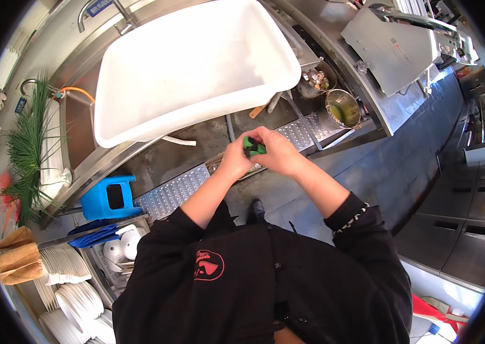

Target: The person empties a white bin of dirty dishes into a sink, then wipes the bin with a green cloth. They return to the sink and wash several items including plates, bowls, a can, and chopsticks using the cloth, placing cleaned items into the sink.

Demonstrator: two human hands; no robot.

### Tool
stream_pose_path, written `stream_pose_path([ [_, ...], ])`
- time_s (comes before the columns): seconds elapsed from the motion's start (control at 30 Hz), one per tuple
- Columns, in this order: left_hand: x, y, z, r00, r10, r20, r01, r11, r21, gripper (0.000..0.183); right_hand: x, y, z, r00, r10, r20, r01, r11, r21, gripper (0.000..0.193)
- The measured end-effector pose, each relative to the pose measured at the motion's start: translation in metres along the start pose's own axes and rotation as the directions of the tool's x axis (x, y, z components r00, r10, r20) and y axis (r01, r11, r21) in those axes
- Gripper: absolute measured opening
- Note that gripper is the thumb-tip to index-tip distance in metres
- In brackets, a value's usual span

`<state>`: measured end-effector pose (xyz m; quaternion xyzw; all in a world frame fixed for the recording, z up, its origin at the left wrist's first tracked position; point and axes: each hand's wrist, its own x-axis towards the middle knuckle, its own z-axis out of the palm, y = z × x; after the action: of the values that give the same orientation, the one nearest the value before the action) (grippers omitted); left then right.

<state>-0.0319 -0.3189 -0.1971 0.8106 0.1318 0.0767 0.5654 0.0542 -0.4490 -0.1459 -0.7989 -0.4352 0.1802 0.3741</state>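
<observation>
In front of my body my left hand [235, 160] and my right hand [281, 152] meet, both closed around a small green and black item [254, 147]. Its exact kind cannot be made out, since fingers cover much of it. Beyond my hands a large white plastic tub [185, 63] rests over the metal sink counter. My hands are on the near side of its rim, apart from it.
A blue plastic stool [109, 198] stands at left, above stacked white plates [79, 304]. Long green stalks [30, 149] lie along the sink's left side. Two metal pots, one with greenish liquid [342, 109], sit on the right. A perforated metal strip [176, 192] crosses the floor.
</observation>
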Motion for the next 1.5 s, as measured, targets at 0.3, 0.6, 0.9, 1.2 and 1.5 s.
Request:
stream_pose_path([
  [0.3,0.055,-0.048,0.030,0.929,-0.318,0.191,0.354,0.601,-0.717,0.029,0.013,0.104,0.032,0.769,0.502,0.397,-0.382,-0.139,0.914,0.054],
  [0.6,0.093,-0.055,0.033,0.918,-0.127,0.377,0.124,0.992,0.032,0.073,0.031,0.135,0.065,0.734,0.609,0.300,-0.267,-0.146,0.952,0.031],
  [0.9,0.131,-0.069,0.009,0.596,0.567,0.569,-0.786,0.557,0.268,0.069,0.046,0.138,0.048,0.815,0.440,0.377,-0.508,0.231,0.830,0.032],
  [1.2,0.150,-0.092,0.045,0.768,0.261,0.585,-0.621,0.524,0.582,0.037,0.072,0.161,0.049,0.856,0.514,0.053,-0.516,0.855,0.048,0.036],
  [1.5,0.133,-0.096,0.060,0.892,-0.207,0.401,-0.100,0.775,0.623,0.028,0.058,0.178,0.070,0.872,0.485,0.062,-0.411,0.796,-0.445,0.034],
])
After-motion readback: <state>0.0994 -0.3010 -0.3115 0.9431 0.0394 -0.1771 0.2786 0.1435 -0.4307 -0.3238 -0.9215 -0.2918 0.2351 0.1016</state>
